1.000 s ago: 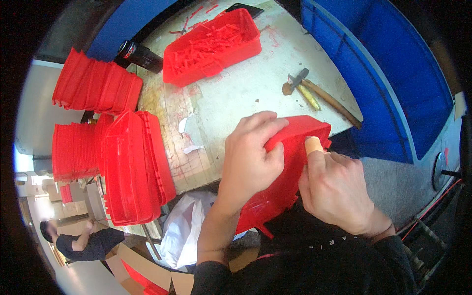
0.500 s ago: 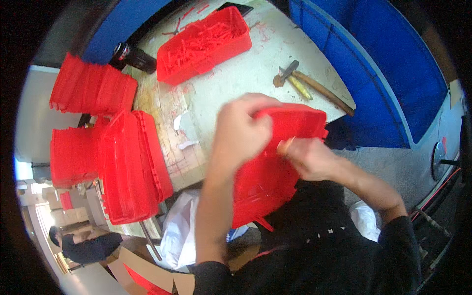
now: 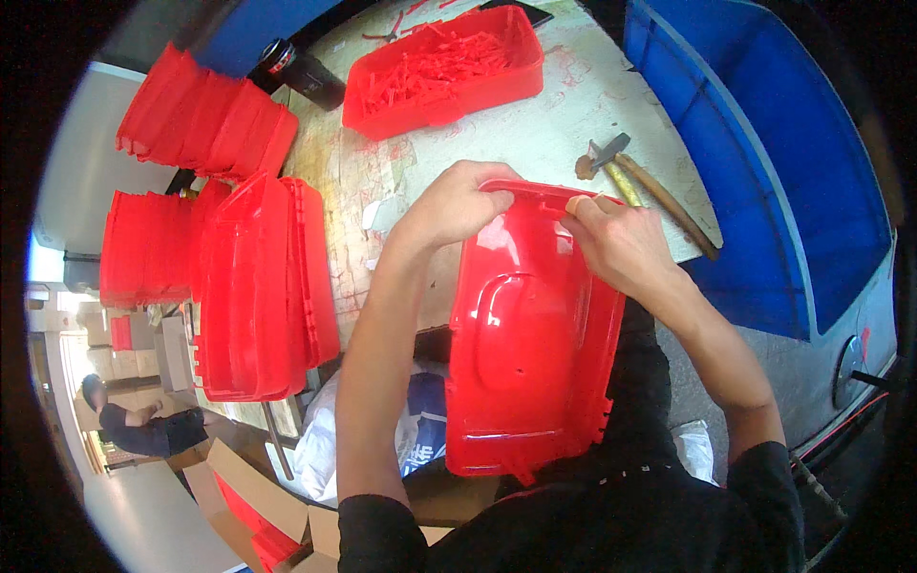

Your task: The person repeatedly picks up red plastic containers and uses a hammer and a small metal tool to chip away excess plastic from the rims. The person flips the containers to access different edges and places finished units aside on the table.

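A glossy red plastic case shell (image 3: 525, 329), with a raised outline inside and small tabs along its edges, stands tilted in front of my body. My left hand (image 3: 463, 205) grips its far rim, the thumb inside and the fingers over the edge. Close by on the same rim, my right hand (image 3: 621, 239) is closed with its fingers curled. A pale tan patch shows at its fingertips; whether this is a finger covering or a small held thing cannot be told. Beyond the right hand, a hammer (image 3: 659, 196) with a wooden handle lies beside a yellowish-handled tool (image 3: 623, 183) on the worktable (image 3: 420, 277).
A red bin (image 3: 444, 110) full of small red plastic strips stands at the back, near a dark bottle (image 3: 304, 76). Stacked red shells (image 3: 253, 296) line the left. Large blue crates (image 3: 735, 181) stand at right. An open carton (image 3: 244, 497) and another person (image 3: 153, 420) are lower left.
The right hand has moved from over the shell's middle up to its far rim. The shell's inside now faces me more. The view has shifted, and the left hand still grips the rim.
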The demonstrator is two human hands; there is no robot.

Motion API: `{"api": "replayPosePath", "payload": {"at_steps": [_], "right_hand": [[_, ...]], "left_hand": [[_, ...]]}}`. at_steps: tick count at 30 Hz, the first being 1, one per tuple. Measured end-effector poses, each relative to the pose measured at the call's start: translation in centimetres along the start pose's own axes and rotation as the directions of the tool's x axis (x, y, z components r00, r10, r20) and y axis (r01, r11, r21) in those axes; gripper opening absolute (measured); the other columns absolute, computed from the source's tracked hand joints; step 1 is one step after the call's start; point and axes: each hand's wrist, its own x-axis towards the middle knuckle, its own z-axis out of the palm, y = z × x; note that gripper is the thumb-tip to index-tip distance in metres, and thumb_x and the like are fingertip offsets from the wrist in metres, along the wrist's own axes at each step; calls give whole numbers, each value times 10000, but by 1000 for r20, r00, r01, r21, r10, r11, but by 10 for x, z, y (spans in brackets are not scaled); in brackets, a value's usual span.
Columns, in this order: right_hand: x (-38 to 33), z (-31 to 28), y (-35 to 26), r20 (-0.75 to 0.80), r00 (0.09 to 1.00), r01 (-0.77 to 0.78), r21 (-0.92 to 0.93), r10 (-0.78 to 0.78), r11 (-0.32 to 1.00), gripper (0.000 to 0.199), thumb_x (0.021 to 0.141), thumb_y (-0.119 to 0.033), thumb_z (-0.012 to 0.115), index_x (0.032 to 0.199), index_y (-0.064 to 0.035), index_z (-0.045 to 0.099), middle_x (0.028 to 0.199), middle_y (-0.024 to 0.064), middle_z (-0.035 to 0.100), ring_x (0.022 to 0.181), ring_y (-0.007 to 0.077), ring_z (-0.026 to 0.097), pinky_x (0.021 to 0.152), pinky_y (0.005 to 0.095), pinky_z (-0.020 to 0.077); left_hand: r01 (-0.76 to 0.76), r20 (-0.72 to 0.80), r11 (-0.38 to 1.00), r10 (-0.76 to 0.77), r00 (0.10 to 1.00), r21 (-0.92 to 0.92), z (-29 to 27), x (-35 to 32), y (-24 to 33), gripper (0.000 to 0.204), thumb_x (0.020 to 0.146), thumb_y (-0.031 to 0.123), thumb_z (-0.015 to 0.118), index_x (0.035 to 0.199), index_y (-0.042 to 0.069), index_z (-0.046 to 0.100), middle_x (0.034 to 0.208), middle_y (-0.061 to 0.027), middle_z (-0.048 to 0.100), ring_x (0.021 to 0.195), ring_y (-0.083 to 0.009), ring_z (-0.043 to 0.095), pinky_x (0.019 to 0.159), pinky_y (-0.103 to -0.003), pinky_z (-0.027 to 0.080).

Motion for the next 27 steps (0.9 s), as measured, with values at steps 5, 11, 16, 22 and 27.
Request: {"api": "replayPosePath", "payload": {"at_steps": [5, 11, 16, 22, 27], "right_hand": [[11, 22, 0, 11, 1000, -9, -3, 9, 1000, 244, 978, -263, 581, 996, -35, 665, 781, 146, 714, 641, 291, 701, 557, 402, 550], [20, 29, -6, 16, 999, 36, -24, -36, 999, 192, 957, -238, 596, 949, -57, 659, 766, 140, 706, 634, 289, 700, 531, 392, 542], [28, 33, -9, 13, 996, 85, -114, -84, 990, 106, 911, -176, 657, 917, -71, 647, 796, 112, 716, 635, 270, 696, 511, 362, 525], [28, 39, -14, 2, 1000, -17, -137, 17, 990, 130, 921, -193, 642, 863, -78, 622, 749, 112, 703, 600, 253, 690, 493, 362, 524], [29, 37, -28, 19, 998, -56, -199, 61, 978, 193, 942, -210, 597, 818, -63, 612, 722, 141, 686, 598, 255, 699, 490, 363, 531]], "left_hand": [[-174, 174, 963, 139, 975, 207, -24, 8, -11, 235, 830, 89, 678, 1049, 5, 662, 943, -98, 706, 898, -145, 643, 828, -307, 508], [-287, 257, 847, 186, 948, 448, -23, 25, -16, 358, 767, 174, 738, 1077, 7, 674, 1011, -162, 716, 923, -301, 679, 833, -388, 526], [-218, 223, 778, 102, 969, 589, -15, 25, -19, 352, 771, 272, 762, 1021, 25, 737, 929, -242, 705, 912, -417, 675, 840, -459, 531], [-141, 43, 766, 147, 988, 627, -3, 15, -22, 290, 813, 298, 729, 925, 32, 754, 819, -247, 693, 813, -417, 683, 772, -464, 550], [-124, -6, 704, 179, 984, 699, 2, 10, -23, 282, 816, 311, 707, 892, 44, 758, 766, -240, 687, 762, -416, 686, 738, -489, 559]]}}
